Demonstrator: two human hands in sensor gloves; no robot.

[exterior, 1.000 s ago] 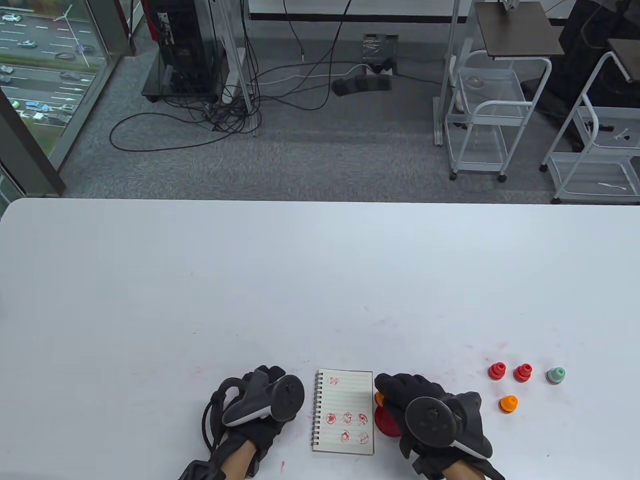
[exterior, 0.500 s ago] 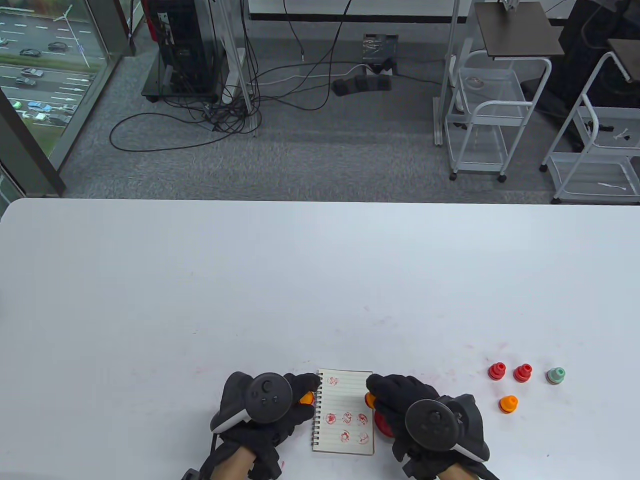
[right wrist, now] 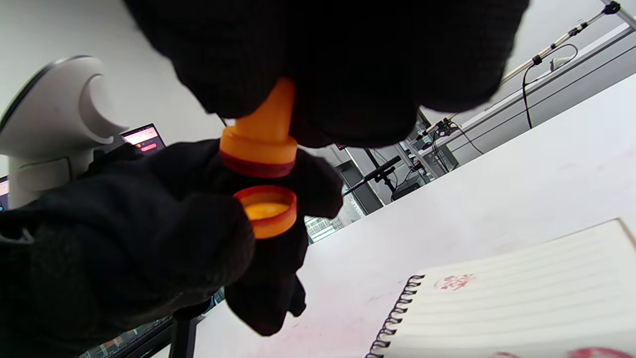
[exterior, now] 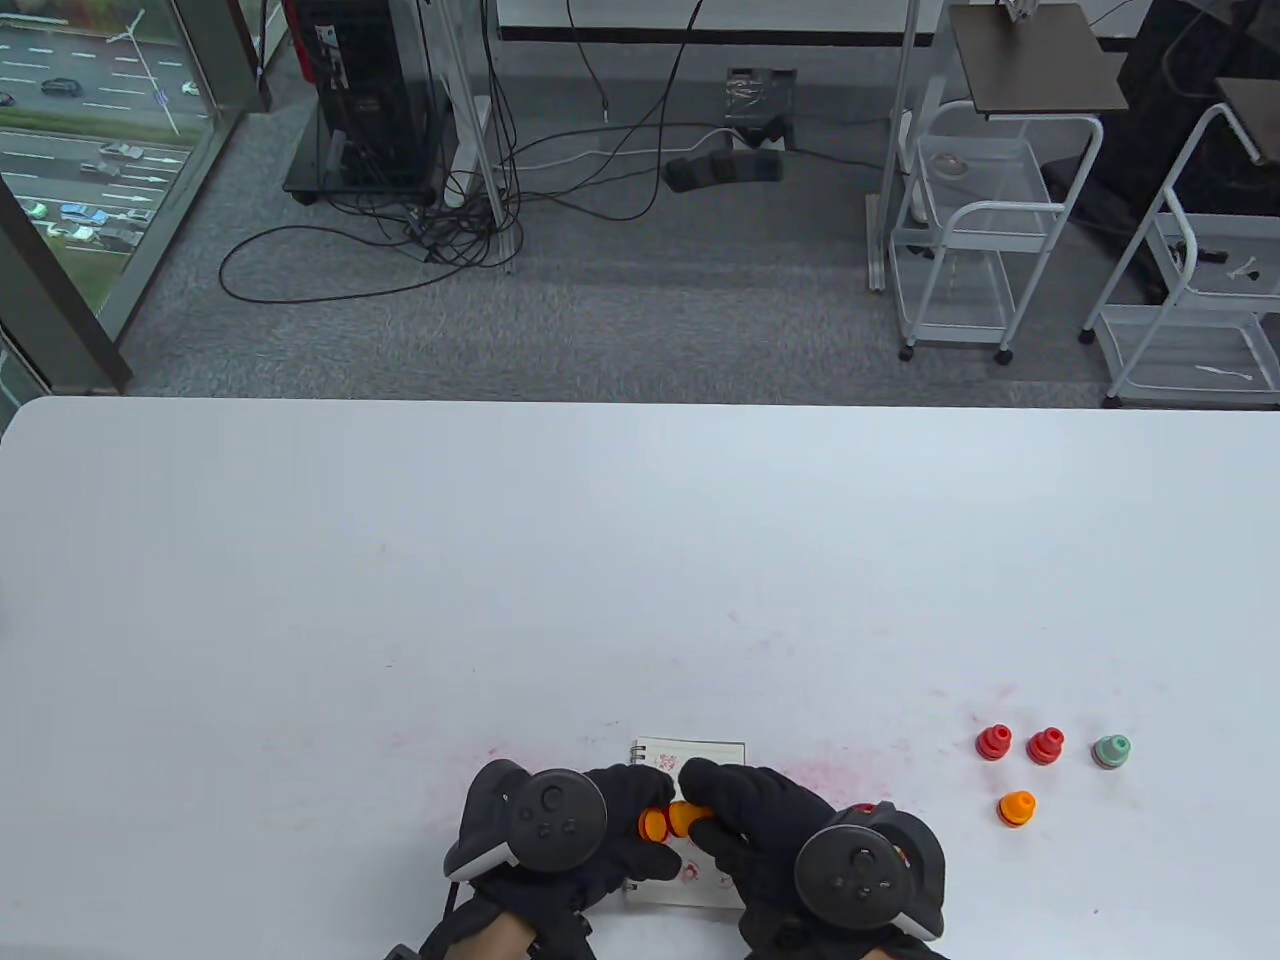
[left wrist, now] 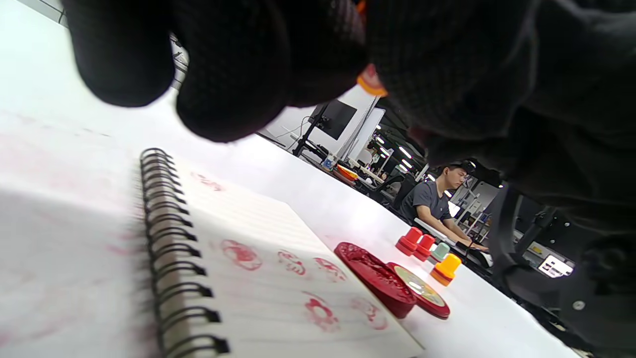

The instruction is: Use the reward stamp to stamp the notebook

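I have both hands over the notebook point(exterior: 700, 750) at the desk's point(exterior: 400, 560) near edge. My right hand point(exterior: 760, 820) fingers are clamped on the orange stamp point(right wrist: 263, 129), and my left hand point(exterior: 610, 830) fingers pinch its cap point(right wrist: 266, 211), just apart from the stamp's face. The red ink pad point(left wrist: 377, 278) lies open just beside the notebook.

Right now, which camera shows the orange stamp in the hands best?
The right wrist view: the orange stamp fills it, cap just apart. The table view shows it small; the left wrist view shows only a sliver.
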